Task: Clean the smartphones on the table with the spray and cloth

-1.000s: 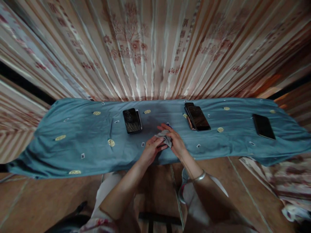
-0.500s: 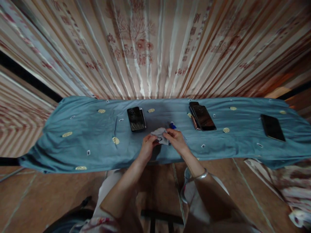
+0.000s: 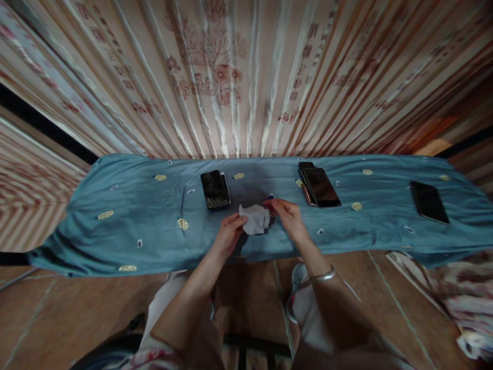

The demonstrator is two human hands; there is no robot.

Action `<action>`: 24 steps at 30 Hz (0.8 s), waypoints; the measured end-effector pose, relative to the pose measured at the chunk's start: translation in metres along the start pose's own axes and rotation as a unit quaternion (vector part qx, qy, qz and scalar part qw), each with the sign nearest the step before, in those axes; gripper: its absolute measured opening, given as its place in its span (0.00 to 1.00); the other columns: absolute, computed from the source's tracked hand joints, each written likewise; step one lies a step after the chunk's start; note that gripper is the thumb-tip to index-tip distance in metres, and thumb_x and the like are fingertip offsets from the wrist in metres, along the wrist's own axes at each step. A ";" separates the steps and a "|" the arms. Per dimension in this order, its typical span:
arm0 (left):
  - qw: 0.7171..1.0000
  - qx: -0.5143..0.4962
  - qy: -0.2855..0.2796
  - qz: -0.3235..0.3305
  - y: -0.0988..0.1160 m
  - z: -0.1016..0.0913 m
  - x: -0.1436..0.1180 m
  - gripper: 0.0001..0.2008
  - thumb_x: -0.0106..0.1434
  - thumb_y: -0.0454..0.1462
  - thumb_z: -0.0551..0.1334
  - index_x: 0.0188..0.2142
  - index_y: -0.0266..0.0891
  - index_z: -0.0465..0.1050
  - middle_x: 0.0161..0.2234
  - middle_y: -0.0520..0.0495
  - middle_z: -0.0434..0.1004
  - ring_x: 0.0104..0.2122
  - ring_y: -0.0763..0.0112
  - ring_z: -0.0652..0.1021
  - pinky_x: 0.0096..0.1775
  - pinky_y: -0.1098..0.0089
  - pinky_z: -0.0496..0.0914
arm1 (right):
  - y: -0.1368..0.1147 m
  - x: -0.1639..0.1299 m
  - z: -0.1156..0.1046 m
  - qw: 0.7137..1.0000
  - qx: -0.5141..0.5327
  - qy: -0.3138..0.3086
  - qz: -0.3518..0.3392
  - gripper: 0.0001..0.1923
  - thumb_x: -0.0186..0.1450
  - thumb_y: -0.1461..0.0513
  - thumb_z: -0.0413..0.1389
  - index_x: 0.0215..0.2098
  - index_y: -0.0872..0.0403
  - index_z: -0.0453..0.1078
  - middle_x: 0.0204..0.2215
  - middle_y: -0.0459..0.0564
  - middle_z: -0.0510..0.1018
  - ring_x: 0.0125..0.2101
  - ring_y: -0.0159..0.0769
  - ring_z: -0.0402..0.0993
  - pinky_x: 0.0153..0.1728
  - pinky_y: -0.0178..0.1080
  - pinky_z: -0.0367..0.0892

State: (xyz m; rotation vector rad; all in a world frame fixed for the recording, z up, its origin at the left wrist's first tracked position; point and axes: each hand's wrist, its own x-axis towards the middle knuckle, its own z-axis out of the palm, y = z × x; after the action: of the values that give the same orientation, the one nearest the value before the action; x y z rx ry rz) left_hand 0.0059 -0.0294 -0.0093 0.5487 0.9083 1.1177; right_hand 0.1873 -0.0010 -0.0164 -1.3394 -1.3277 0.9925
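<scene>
A small light-grey cloth (image 3: 254, 220) hangs spread out between my hands, above the blue-green covered table. My left hand (image 3: 228, 232) is closed on its left edge, thumb against fingers. My right hand (image 3: 288, 218) is at the cloth's upper right corner, its thumb and fingertips drawn together; whether they pinch the cloth or something else does not show. Just behind those fingertips lies a small blue item (image 3: 271, 196), mostly hidden. To the left, a black phone (image 3: 214, 190) rests on a white-edged phone (image 3: 225, 186).
Right of my hands a dark phone (image 3: 322, 187) lies on a pile of other phones or cases (image 3: 307, 191). Another black phone (image 3: 429, 202) is at the far right. The cloth-covered table (image 3: 88, 231) has a pleated curtain (image 3: 246, 113) behind it.
The cloth was bunched between both hands and is now spread wider. My right hand has shifted slightly up and right, covering most of the blue item. My left hand moved slightly left.
</scene>
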 end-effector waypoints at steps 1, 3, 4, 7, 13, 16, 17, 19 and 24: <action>1.000 -0.006 0.001 -0.003 0.002 -0.002 -0.001 0.13 0.44 0.37 0.72 0.29 0.33 0.79 0.28 0.45 0.81 0.28 0.69 0.78 0.37 0.69 0.70 | -0.001 0.001 -0.005 0.998 -0.049 0.022 -0.024 0.20 0.63 0.49 0.51 0.38 0.54 0.77 0.36 0.52 0.82 0.35 0.40 0.77 0.38 0.41 0.71; 1.000 -0.025 0.014 -0.005 0.006 -0.003 -0.002 0.12 0.43 0.36 0.72 0.29 0.34 0.78 0.27 0.47 0.80 0.27 0.71 0.77 0.34 0.70 0.70 | -0.001 0.002 -0.012 0.980 -0.173 0.063 -0.070 0.18 0.65 0.52 0.50 0.43 0.53 0.76 0.41 0.55 0.81 0.39 0.43 0.77 0.44 0.44 0.70; 0.999 -0.034 0.022 -0.006 0.008 -0.003 -0.002 0.12 0.42 0.35 0.72 0.29 0.34 0.78 0.26 0.48 0.80 0.26 0.72 0.77 0.33 0.71 0.70 | -0.001 0.002 -0.014 0.966 -0.234 0.071 -0.085 0.17 0.65 0.54 0.50 0.45 0.54 0.75 0.44 0.56 0.80 0.41 0.44 0.77 0.46 0.45 0.69; 0.998 -0.055 0.032 -0.014 0.013 -0.002 -0.004 0.14 0.42 0.35 0.73 0.30 0.34 0.78 0.27 0.49 0.80 0.26 0.73 0.77 0.31 0.72 0.71 | 0.002 0.002 -0.016 0.926 -0.366 0.045 -0.081 0.17 0.64 0.58 0.54 0.48 0.55 0.73 0.47 0.60 0.78 0.48 0.48 0.74 0.51 0.47 0.66; 0.998 -0.046 0.033 -0.033 0.014 -0.001 -0.005 0.15 0.41 0.36 0.74 0.30 0.33 0.78 0.27 0.47 0.80 0.26 0.73 0.77 0.32 0.72 0.71 | 0.008 0.006 -0.017 0.977 -0.214 0.000 0.019 0.10 0.56 0.58 0.60 0.35 0.54 0.75 0.34 0.55 0.80 0.41 0.47 0.76 0.42 0.43 0.69; 0.999 -0.037 0.030 -0.013 0.012 -0.001 -0.004 0.18 0.41 0.38 0.74 0.33 0.33 0.78 0.29 0.45 0.81 0.28 0.69 0.78 0.35 0.69 0.72 | 0.001 0.006 -0.019 0.994 -0.003 -0.057 0.091 0.14 0.57 0.52 0.57 0.32 0.54 0.74 0.30 0.51 0.80 0.33 0.42 0.77 0.35 0.41 0.71; 0.999 -0.035 0.029 -0.005 0.011 -0.002 -0.003 0.19 0.41 0.38 0.74 0.33 0.33 0.78 0.30 0.45 0.82 0.29 0.68 0.79 0.36 0.68 0.72 | -0.003 0.005 -0.018 0.988 0.059 -0.081 0.117 0.16 0.57 0.51 0.56 0.34 0.54 0.74 0.31 0.52 0.81 0.31 0.41 0.77 0.34 0.41 0.72; 0.999 -0.027 0.034 0.010 0.009 -0.002 -0.001 0.20 0.40 0.39 0.74 0.34 0.34 0.78 0.30 0.46 0.81 0.29 0.69 0.78 0.36 0.68 0.72 | -0.012 0.001 -0.016 0.962 0.175 -0.125 0.171 0.17 0.57 0.53 0.54 0.37 0.55 0.74 0.34 0.54 0.82 0.29 0.39 0.77 0.34 0.40 0.73; 0.998 0.009 0.058 0.021 0.005 -0.003 0.003 0.20 0.40 0.42 0.74 0.33 0.36 0.76 0.25 0.51 0.79 0.22 0.74 0.74 0.30 0.71 0.69 | -0.028 -0.010 -0.008 0.918 0.272 -0.153 0.245 0.18 0.59 0.56 0.52 0.44 0.55 0.72 0.35 0.55 0.82 0.30 0.38 0.79 0.32 0.39 0.76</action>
State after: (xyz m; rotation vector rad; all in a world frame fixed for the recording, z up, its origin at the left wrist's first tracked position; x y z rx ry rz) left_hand 0.0011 -0.0253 -0.0082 0.5229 1.0126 1.1902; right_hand 0.1883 -0.0128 0.0113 -1.1183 -0.8287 1.8249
